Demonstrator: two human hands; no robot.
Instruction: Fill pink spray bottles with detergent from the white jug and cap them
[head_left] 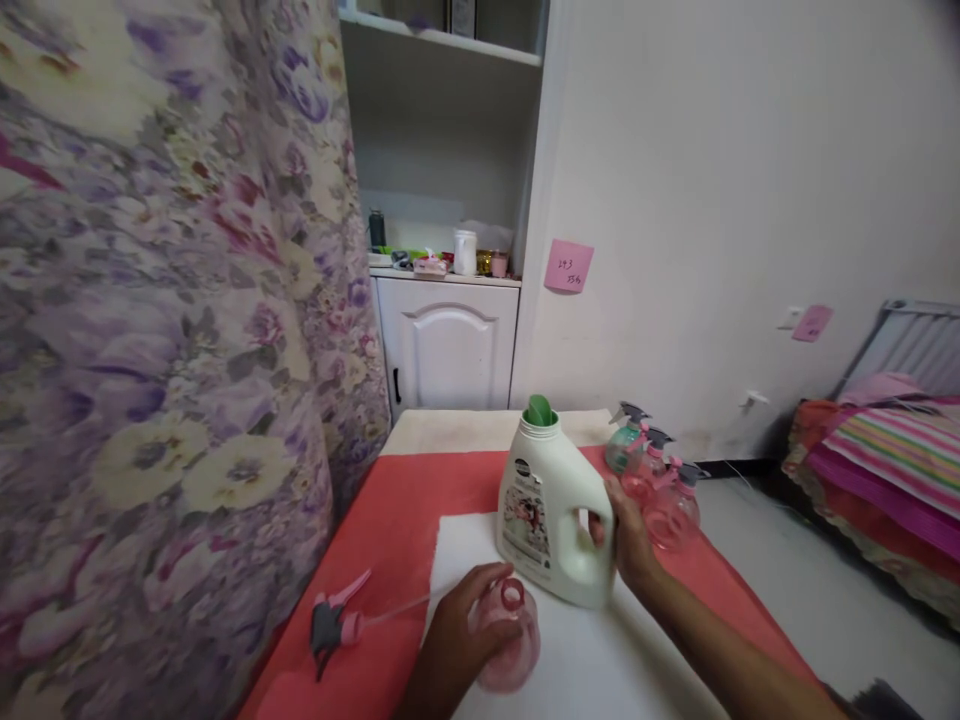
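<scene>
Hands are busy at the big white jug (555, 510), which stands upright with a green cap on top. The right hand (622, 535) is closed around the handle of the white jug, on the side away from the curtain. The left hand (461, 630) is curled around a small pink bottle (510, 630) with an open neck. This pink bottle sits just in front of the white jug, nearly touching it.

A white cloth (600, 660) lies under the white jug and the pink bottle. Under the cloth is a red table cover (390, 520).

A pink and grey spray top (334, 625) with a thin tube lies flat on the red cover, to the left of the white jug and apart from it.

Behind the white jug, on its right side, stand three spray bottles (660, 490) close together. Two are pink and the far one is green.

A flowery curtain (165, 350) hangs far to the left of the white jug. A white cupboard (446, 340) stands well behind the white jug, and a pink note (568, 266) is stuck on the wall above it.
</scene>
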